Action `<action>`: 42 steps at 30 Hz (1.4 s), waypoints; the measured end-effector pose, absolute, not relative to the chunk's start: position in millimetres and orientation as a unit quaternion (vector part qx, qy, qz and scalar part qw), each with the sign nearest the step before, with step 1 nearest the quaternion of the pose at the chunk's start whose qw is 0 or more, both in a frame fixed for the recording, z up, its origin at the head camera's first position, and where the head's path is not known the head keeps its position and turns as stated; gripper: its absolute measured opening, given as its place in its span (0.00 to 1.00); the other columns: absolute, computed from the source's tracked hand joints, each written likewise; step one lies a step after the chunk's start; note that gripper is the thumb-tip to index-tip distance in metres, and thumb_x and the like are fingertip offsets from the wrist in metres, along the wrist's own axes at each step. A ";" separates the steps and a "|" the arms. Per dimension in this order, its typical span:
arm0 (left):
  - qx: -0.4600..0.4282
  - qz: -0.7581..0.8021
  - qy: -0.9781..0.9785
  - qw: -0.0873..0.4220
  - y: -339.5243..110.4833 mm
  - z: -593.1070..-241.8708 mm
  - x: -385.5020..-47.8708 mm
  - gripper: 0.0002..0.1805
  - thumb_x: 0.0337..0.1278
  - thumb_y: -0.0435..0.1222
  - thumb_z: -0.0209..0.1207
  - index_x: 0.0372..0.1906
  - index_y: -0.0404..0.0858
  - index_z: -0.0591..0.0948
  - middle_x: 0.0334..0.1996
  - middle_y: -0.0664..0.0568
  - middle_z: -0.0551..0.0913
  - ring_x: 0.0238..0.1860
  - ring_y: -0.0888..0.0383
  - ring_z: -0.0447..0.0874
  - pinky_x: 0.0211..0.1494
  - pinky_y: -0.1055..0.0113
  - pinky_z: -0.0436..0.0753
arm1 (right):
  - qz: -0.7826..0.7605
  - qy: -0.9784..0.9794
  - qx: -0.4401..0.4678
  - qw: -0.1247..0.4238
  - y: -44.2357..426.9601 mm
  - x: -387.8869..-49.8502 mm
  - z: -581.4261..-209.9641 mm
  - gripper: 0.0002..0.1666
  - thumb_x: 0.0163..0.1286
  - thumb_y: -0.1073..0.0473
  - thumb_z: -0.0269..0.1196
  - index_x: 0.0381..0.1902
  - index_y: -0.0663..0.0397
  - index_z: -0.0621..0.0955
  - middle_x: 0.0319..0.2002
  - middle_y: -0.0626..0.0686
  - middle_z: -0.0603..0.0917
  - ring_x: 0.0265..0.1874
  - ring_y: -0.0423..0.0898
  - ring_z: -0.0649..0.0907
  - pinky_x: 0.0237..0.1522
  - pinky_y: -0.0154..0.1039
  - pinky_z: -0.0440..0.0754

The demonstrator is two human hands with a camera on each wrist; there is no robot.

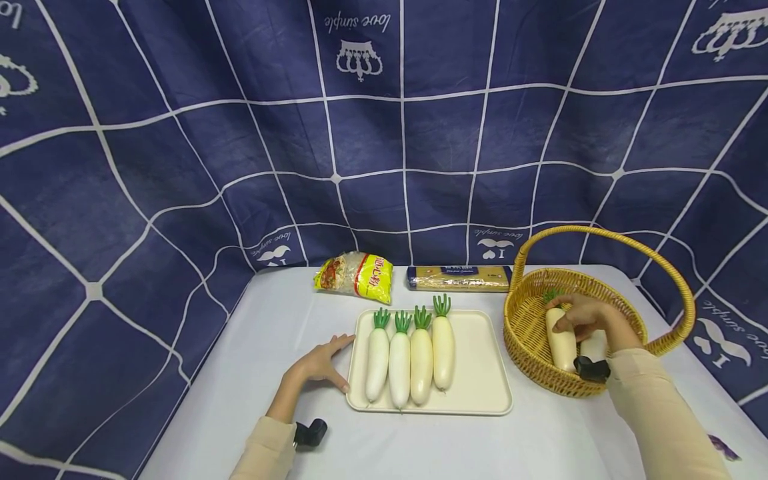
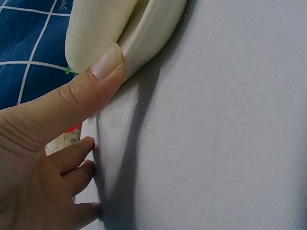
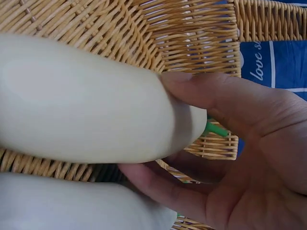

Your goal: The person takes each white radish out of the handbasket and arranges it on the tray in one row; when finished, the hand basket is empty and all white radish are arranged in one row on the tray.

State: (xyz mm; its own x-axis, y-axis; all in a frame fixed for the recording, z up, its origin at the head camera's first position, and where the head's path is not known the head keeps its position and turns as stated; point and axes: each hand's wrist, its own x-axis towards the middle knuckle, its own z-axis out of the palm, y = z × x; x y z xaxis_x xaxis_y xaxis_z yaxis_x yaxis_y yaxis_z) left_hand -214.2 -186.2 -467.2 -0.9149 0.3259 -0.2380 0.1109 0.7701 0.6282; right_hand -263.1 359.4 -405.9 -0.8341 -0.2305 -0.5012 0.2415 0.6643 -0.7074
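In the wicker basket [image 1: 522, 333] at the right, my right hand [image 1: 581, 315] grips a white radish [image 1: 561, 343] near its leafy end. The right wrist view has the thumb on one side of this radish [image 3: 86, 100] and the fingers on the other. A second radish [image 3: 72, 203] lies beside it in the basket. Several radishes with green tops, one of them [image 1: 443, 350] farthest right, lie side by side on a cream tray [image 1: 480, 373]. My left hand [image 1: 318, 363] is at the tray's left edge, fingers spread, the thumb [image 2: 103, 67] touching the rim.
Behind the tray lie a yellow-and-red food bag [image 1: 354, 277] and a long pack of noodles [image 1: 459, 279]. The basket's tall handle [image 1: 606, 232] arches over it. A blue checked curtain [image 1: 372, 147] hangs behind the white table [image 1: 456, 447]. Something purple [image 1: 724, 447] lies at the right edge.
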 end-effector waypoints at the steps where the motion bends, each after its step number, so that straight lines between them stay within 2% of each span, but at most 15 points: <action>1: 0.117 0.317 0.926 0.169 -186.0 -467.1 -214.1 0.59 0.16 0.38 0.79 0.68 0.38 0.65 0.69 0.38 0.60 0.71 0.38 0.50 0.70 0.39 0.53 | -0.410 0.868 0.000 0.281 359.5 -262.9 -405.8 0.42 0.53 0.67 0.66 0.63 0.71 0.61 0.41 0.67 0.72 0.35 0.53 0.79 0.34 0.47 0.84; 7: 0.115 0.318 0.926 0.169 -185.0 -466.5 -214.3 0.60 0.16 0.38 0.79 0.69 0.38 0.64 0.69 0.38 0.60 0.71 0.38 0.51 0.70 0.40 0.53 | -0.437 0.871 -0.029 0.223 360.0 -262.5 -399.9 0.42 0.56 0.64 0.62 0.64 0.72 0.58 0.45 0.70 0.70 0.35 0.52 0.80 0.35 0.46 0.84; 12: 0.114 0.321 0.924 0.172 -185.4 -466.2 -214.2 0.60 0.16 0.38 0.79 0.69 0.38 0.64 0.69 0.38 0.59 0.71 0.38 0.50 0.70 0.40 0.53 | -0.469 0.861 -0.040 0.193 358.4 -262.0 -394.3 0.42 0.59 0.63 0.60 0.67 0.71 0.55 0.44 0.69 0.72 0.32 0.50 0.81 0.34 0.46 0.84; 19: 0.114 0.318 0.925 0.173 -185.6 -467.2 -214.9 0.60 0.16 0.37 0.79 0.69 0.38 0.64 0.70 0.37 0.59 0.71 0.38 0.50 0.70 0.41 0.53 | -0.502 0.845 -0.066 0.173 354.7 -261.0 -388.3 0.41 0.59 0.66 0.59 0.67 0.71 0.54 0.40 0.68 0.73 0.28 0.52 0.82 0.30 0.57 0.83; 23: 0.112 0.316 0.926 0.173 -185.2 -467.8 -214.5 0.60 0.16 0.38 0.79 0.69 0.39 0.64 0.70 0.38 0.59 0.71 0.38 0.51 0.70 0.39 0.53 | -0.490 0.855 -0.076 0.149 351.3 -259.7 -383.2 0.41 0.61 0.64 0.60 0.67 0.70 0.56 0.42 0.68 0.73 0.33 0.49 0.80 0.33 0.51 0.84; 26: 0.111 0.314 0.927 0.171 -184.9 -467.3 -214.0 0.60 0.16 0.39 0.79 0.69 0.39 0.65 0.69 0.38 0.60 0.71 0.38 0.51 0.69 0.38 0.53 | -0.476 0.866 -0.077 0.132 347.8 -257.9 -379.3 0.41 0.63 0.61 0.61 0.69 0.69 0.56 0.46 0.69 0.72 0.37 0.48 0.78 0.39 0.46 0.82; 30: 0.115 0.314 0.927 0.171 -185.2 -467.3 -213.6 0.59 0.16 0.38 0.79 0.69 0.39 0.65 0.69 0.37 0.60 0.71 0.37 0.50 0.69 0.39 0.53 | -0.473 0.869 -0.082 0.120 342.7 -253.5 -375.3 0.41 0.64 0.60 0.60 0.69 0.69 0.55 0.48 0.71 0.71 0.39 0.48 0.77 0.43 0.47 0.81; 34: 0.117 0.315 0.926 0.171 -185.6 -467.3 -214.2 0.59 0.16 0.38 0.79 0.69 0.38 0.65 0.69 0.37 0.59 0.71 0.37 0.50 0.70 0.40 0.53 | -0.474 0.870 -0.090 0.100 337.4 -248.4 -372.8 0.40 0.65 0.61 0.60 0.69 0.70 0.56 0.49 0.72 0.71 0.39 0.46 0.77 0.41 0.45 0.82; 39: 0.114 0.318 0.926 0.170 -185.1 -467.0 -214.2 0.60 0.15 0.38 0.79 0.68 0.38 0.65 0.69 0.37 0.59 0.71 0.37 0.51 0.70 0.40 0.54 | -0.473 0.872 -0.099 0.079 331.0 -242.4 -370.8 0.39 0.65 0.60 0.61 0.68 0.69 0.59 0.58 0.73 0.66 0.43 0.48 0.75 0.38 0.44 0.83; 42: 0.112 0.319 0.925 0.170 -184.5 -467.0 -213.1 0.59 0.15 0.37 0.79 0.68 0.38 0.65 0.69 0.37 0.60 0.71 0.38 0.51 0.70 0.41 0.53 | -0.469 0.873 -0.112 0.071 327.0 -238.3 -370.0 0.38 0.64 0.60 0.60 0.68 0.69 0.60 0.59 0.72 0.65 0.45 0.50 0.74 0.38 0.44 0.83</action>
State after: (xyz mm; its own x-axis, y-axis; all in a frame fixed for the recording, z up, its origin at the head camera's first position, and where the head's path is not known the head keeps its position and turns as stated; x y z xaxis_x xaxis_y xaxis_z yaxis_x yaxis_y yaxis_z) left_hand -213.1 -184.5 -467.0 -0.9171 0.3161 -0.2431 0.0989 0.7708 0.6294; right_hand -238.3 327.0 -370.0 -0.9652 -0.2609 -0.0186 -0.1285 0.5350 -0.8350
